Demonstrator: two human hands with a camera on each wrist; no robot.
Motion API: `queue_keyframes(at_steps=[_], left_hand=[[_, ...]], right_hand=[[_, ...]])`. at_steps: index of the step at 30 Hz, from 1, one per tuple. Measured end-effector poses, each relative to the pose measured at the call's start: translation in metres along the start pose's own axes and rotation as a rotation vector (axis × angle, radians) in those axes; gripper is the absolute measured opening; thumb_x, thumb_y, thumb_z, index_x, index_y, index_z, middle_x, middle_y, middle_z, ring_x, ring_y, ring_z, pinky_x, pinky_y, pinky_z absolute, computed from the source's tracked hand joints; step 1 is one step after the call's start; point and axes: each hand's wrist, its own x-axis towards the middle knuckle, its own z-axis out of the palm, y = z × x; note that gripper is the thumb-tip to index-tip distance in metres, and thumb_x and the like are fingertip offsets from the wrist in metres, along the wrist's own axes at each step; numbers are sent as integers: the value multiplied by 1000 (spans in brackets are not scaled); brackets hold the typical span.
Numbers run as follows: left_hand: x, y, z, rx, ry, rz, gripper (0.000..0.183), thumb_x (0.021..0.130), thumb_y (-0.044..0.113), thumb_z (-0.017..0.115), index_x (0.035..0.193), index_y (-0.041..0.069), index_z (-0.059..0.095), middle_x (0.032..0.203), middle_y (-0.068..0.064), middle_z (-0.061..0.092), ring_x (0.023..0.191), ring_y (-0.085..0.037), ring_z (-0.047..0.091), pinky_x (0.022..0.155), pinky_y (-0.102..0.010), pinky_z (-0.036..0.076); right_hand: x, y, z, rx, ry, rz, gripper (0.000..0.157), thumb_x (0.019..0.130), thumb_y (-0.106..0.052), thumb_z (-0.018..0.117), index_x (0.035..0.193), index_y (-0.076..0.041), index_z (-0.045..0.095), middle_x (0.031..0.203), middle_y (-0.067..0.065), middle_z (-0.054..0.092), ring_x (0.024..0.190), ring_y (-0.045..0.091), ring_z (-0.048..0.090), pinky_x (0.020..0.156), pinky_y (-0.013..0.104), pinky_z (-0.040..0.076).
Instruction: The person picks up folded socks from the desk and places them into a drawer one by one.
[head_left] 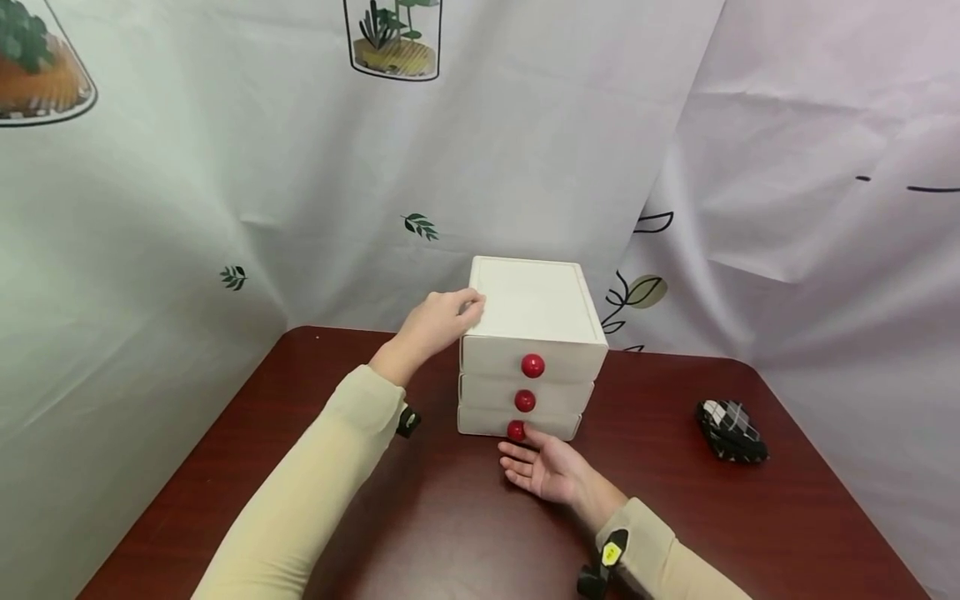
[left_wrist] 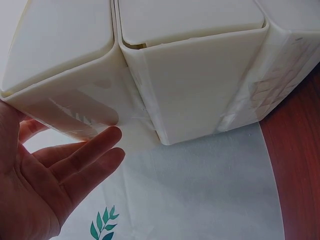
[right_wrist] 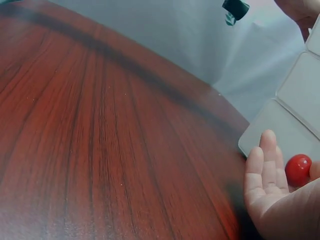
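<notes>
Head view: off-white drawer box (head_left: 534,300) at the back of the dark red table (head_left: 420,533), three drawers stacked, fronts look flush, a round glossy red knob on each, flat top with a thin rim. Left hand (head_left: 437,317) at the box's top left edge. Right hand (head_left: 553,468) palm up in front, thumb by the bottom knob (head_left: 516,430), other visible fingers extended. Checked dark bundle (head_left: 731,431) well apart on the right, printed white sheet (head_left: 540,167) behind.

Left wrist view: box side is smooth and pale, seams between the three sections, shiny patches. Left hand's fingers loose and spread beside it, not gripped round anything.

Right wrist view: bottom knob shows between thumb and fingers, fingers fairly straight, cannot tell if the right hand pinches it
</notes>
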Motion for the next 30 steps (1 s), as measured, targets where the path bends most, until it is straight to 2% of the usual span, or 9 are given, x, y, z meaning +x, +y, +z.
queue_keyframes(at_steps=[6,10,14,19,24,30], left_hand=[[-1,0,1,2,-9,-5,37,96,39,38,122,22,60,98,-2,66,68,-16,54,72,-39,46],[-2,1,1,4,-14,-7,38,96,39,38,122,23,60,105,-2,66,72,-16,56,74,-40,46],[-1,2,1,4,-6,-9,37,96,39,39,122,23,60,112,-1,64,77,-16,57,75,-40,46],[0,1,0,8,-8,-13,37,96,39,39,121,24,60,114,-1,63,80,-17,57,75,-40,46],[0,2,0,-3,-13,-8,37,96,39,38,121,23,60,110,-1,64,75,-17,55,74,-39,45],[-3,3,-2,-19,-18,-10,38,96,37,39,122,21,60,97,-3,66,63,-17,49,67,-37,43]], right_hand=[[0,3,-3,14,-4,-11,21,99,-33,43,108,-14,39,98,8,66,81,18,63,79,32,49],[-5,6,-4,16,-8,-18,19,99,-33,44,106,-16,39,98,9,66,81,18,63,78,32,49],[-15,11,-3,-3,-24,-13,16,99,-32,44,104,-17,46,99,8,66,81,17,63,78,31,49],[-33,21,-2,-53,-83,31,18,99,-30,41,102,-18,54,99,5,66,82,15,62,78,30,48],[-48,28,-5,-96,-129,59,20,100,-31,39,103,-17,54,101,4,65,85,14,61,79,29,47],[-56,35,-8,-96,-130,49,20,99,-27,39,103,-15,55,100,3,65,84,13,61,79,28,46]])
